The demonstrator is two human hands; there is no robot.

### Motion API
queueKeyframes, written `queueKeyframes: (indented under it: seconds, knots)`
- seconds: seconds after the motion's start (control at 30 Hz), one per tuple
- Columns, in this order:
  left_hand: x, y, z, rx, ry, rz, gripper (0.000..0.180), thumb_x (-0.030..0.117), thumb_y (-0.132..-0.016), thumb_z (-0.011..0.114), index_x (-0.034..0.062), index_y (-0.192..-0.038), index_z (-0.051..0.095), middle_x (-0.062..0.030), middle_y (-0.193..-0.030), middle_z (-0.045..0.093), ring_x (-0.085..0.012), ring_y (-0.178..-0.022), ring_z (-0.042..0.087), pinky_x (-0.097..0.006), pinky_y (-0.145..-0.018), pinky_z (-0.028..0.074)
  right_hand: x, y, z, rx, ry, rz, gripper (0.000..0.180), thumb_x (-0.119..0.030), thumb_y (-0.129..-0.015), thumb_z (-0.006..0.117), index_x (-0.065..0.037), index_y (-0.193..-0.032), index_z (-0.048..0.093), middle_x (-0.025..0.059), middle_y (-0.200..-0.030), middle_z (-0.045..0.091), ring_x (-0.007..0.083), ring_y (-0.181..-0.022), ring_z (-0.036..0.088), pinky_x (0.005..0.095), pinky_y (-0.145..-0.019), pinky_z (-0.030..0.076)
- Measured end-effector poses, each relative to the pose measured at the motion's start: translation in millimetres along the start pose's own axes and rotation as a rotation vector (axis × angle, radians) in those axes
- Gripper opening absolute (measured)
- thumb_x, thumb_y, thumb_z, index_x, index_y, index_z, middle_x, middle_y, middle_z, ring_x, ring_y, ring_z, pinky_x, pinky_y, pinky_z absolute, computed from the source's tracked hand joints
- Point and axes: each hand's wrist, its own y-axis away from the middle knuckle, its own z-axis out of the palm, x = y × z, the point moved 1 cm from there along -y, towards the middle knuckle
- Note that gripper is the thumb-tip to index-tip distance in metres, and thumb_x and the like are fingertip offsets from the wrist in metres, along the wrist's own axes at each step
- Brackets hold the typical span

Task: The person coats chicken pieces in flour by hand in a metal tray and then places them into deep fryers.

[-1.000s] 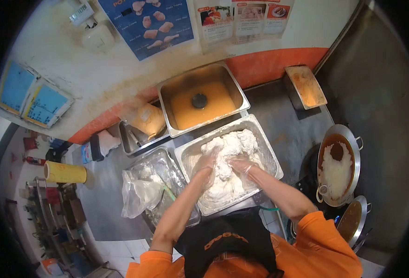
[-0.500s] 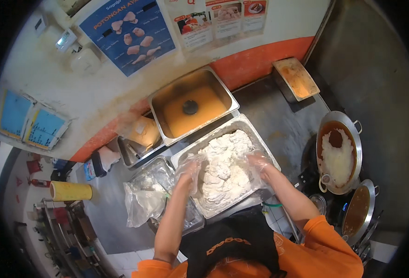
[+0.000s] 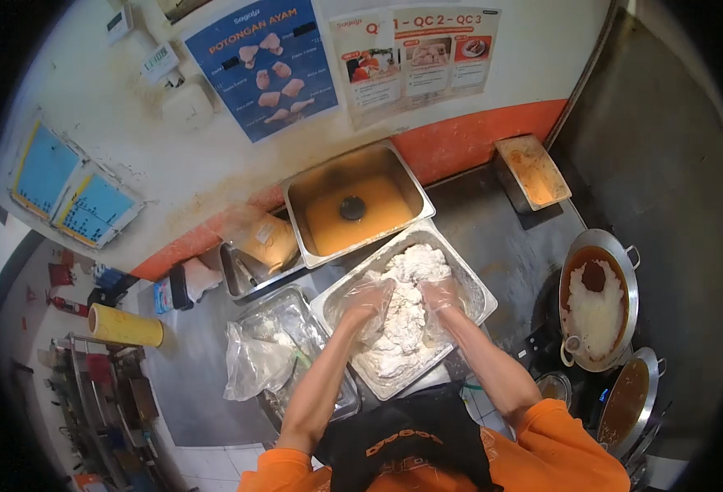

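Observation:
A rectangular metal pan (image 3: 486, 305) in front of me holds white flour and lumpy flour-coated pieces (image 3: 404, 324); what lies under the coating is hidden. My left hand (image 3: 371, 297), in a clear plastic glove, grips the lumps from the left side of the heap. From the right, my right hand (image 3: 441, 295), gloved the same way, closes on them too. Both hands are inside the pan, close together, with the heap between them. Flour and crinkled plastic partly cover the fingers, and the fingertips are buried.
Behind stands a deep metal pan (image 3: 296, 215) of orange-brown liquid with a dark round object. At left are a clear tray (image 3: 349, 394) and a plastic bag (image 3: 251, 361). Two pans of brown liquid, one large (image 3: 632, 307) and one smaller (image 3: 650, 394), stand at right. A small metal container (image 3: 509, 174) sits far right.
Both hands have moved inward from the pan's sides, pressing the floured lumps into a narrower heap along the middle. The whole view has shifted slightly.

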Motion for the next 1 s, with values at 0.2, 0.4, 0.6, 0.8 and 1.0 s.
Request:
queueKeyframes:
  seconds: [0.2,0.4,0.6,0.8,1.0]
  knots:
    - [-12.0,66.2,8.9,-0.061,-0.163,-0.204,0.052,0.049,-0.089,0.052,0.004,-0.113,0.063,-0.0168,-0.116,0.064,-0.0324,-0.103,0.06,-0.04,-0.085,0.047,-18.5,55.1,-22.4,-0.001,0.424,-0.604,0.039,-0.012,-0.071,0.069,0.005,-0.106,0.064,0.0183,-0.097,0.069,0.0276,-0.096,0.066,0.0352,-0.085,0.051]
    - [-31.1,143.9,70.9,0.364,1.092,-0.461,0.028,0.026,-0.095,0.056,0.0074,-0.114,0.062,-0.0042,-0.092,0.062,-0.0165,-0.084,0.059,-0.032,-0.077,0.051,-59.2,-5.5,-37.4,-0.209,0.491,-0.618,0.033,-0.014,-0.073,0.066,-0.004,-0.104,0.068,0.0204,-0.098,0.068,0.0364,-0.093,0.065,0.0387,-0.083,0.052]
    - [-58.3,135.0,72.0,0.418,1.141,-0.451,0.029,0.026,-0.095,0.054,0.0096,-0.117,0.061,-0.0035,-0.107,0.061,-0.0155,-0.1,0.055,-0.032,-0.087,0.048,-26.9,-78.5,-15.4,-0.217,0.837,-0.863,0.03,-0.019,-0.074,0.065,-0.003,-0.099,0.067,0.0212,-0.094,0.067,0.0371,-0.083,0.065,0.0428,-0.075,0.053]
    - [-11.7,146.6,23.4,0.38,1.102,-0.25,0.037,0.03,-0.095,0.051,0.0093,-0.125,0.059,-0.0055,-0.122,0.059,-0.0199,-0.112,0.055,-0.037,-0.095,0.045,21.9,-52.2,-25.4,-0.038,0.942,-1.004,0.036,-0.027,-0.077,0.063,-0.003,-0.104,0.067,0.0216,-0.104,0.065,0.0353,-0.097,0.063,0.0413,-0.088,0.05]
    - [-1.7,147.0,-17.0,0.432,1.363,-0.065,0.028,0.026,-0.096,0.047,0.0049,-0.107,0.062,-0.0101,-0.094,0.064,-0.0215,-0.079,0.062,-0.033,-0.063,0.055,31.9,15.3,-14.8,-0.07,0.834,-0.952,0.034,-0.037,-0.079,0.062,-0.003,-0.083,0.065,0.0167,-0.08,0.065,0.0318,-0.074,0.063,0.0437,-0.071,0.052]
